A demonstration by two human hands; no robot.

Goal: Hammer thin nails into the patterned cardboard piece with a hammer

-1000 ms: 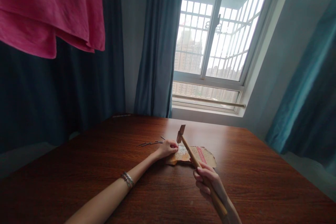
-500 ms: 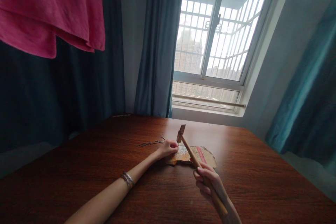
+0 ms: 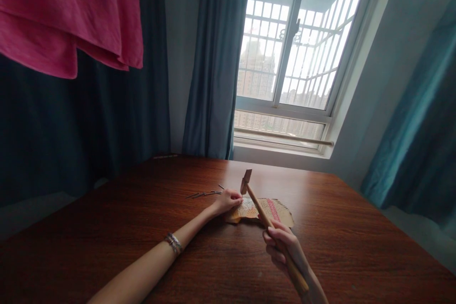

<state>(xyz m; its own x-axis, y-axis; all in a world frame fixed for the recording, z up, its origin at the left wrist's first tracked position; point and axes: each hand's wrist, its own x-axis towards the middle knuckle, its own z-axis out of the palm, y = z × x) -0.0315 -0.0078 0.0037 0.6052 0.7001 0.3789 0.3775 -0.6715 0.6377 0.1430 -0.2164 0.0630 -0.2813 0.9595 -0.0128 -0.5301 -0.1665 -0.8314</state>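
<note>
gripping a hammer [image 3: 263, 215], the right hand [image 3: 295, 248] clamps its fingers round the handle [image 3: 295, 273]; the left hand [image 3: 230, 201] pinches its fingertips together, patterned piece [image 3: 249, 208] beneath them, hammer head [image 3: 245, 182] just above, anything between unclear.

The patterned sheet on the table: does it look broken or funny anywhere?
Yes: the near edge of the patterned sheet is uneven, and an orange corner sticks out near the left hand. A neat sheet would have straighter edges. I can't tell whether it's torn or cut that way.
</note>
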